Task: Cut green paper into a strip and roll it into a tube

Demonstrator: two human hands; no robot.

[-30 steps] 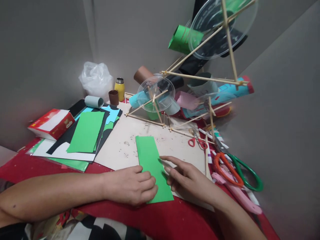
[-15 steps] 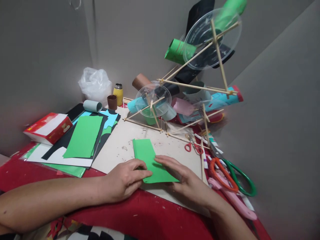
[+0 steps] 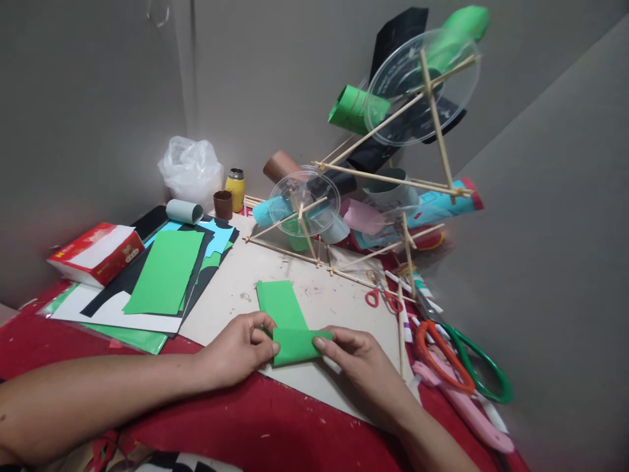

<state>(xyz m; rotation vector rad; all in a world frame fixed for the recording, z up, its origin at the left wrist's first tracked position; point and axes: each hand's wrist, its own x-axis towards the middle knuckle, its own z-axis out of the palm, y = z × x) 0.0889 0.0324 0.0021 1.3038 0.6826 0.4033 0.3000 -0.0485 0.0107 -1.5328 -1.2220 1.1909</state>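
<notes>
A green paper strip lies on a beige cardboard sheet, its near end folded up and over. My left hand pinches the left side of the fold, fingers curled on the paper. My right hand grips the right side of the same fold with thumb and fingers. Both hands rest close together at the near edge of the cardboard.
A stick frame with clear plastic lids and paper rolls stands behind. Stacked coloured paper and a red tissue box lie left. Small red scissors and large orange-green scissors lie right. A red cloth covers the table.
The near end of the green strip has been lifted and folded over toward the far end. Both hands went from lying on the flat paper to pinching the fold.
</notes>
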